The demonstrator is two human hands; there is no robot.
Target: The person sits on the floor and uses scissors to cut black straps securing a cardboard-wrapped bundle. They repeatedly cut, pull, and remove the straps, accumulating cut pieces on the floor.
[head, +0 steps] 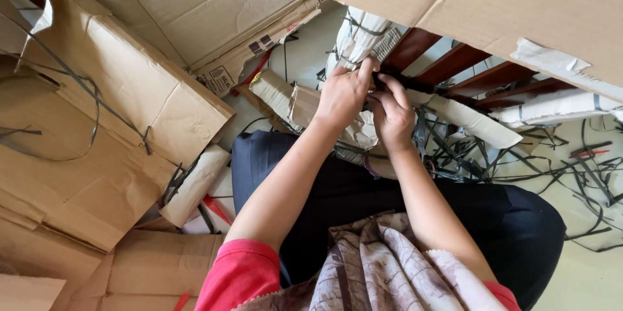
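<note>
Left hand [342,94] & right hand [391,111] meet above the lap, fingers closed, both pinching a black strap [397,81] on the wrapped wooden frame [448,64]. Cut straps [571,175] lie on the floor at right. Cardboard [110,103] is piled at left.

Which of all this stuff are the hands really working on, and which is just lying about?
In hand:
- left hand and right hand pinching a black strap
- paper-wrapped wooden frame that the strap binds

Lying about:
- flattened cardboard boxes
- cut black straps on the floor
- red-handled tool
</note>
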